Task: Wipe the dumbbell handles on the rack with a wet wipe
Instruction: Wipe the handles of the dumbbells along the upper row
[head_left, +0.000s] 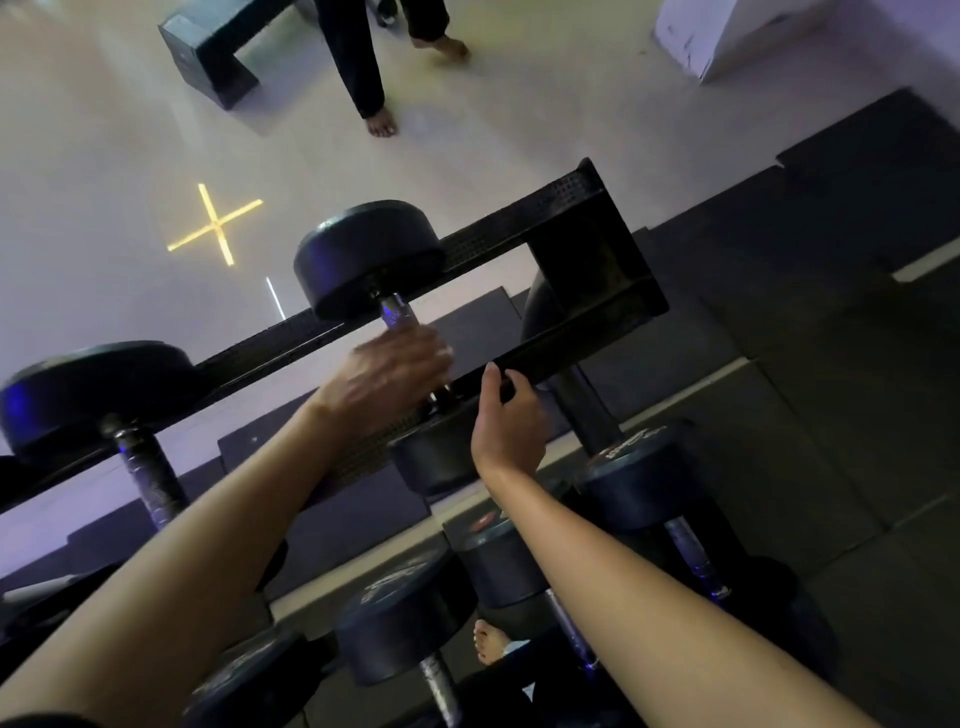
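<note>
A black dumbbell lies across the top tier of the black rack, its metal handle showing just below the far head. My left hand is wrapped around that handle and is motion-blurred. The wet wipe is not clearly visible; only a pale edge shows at the fingers. My right hand grips the rack's front rail just right of the handle, fingers curled over its edge. A second dumbbell sits on the same tier at the left, with its handle bare.
Several more dumbbells fill the lower tier near my foot. Beyond the rack, a barefoot person's legs stand on the pale floor next to a black bench. A white box sits top right.
</note>
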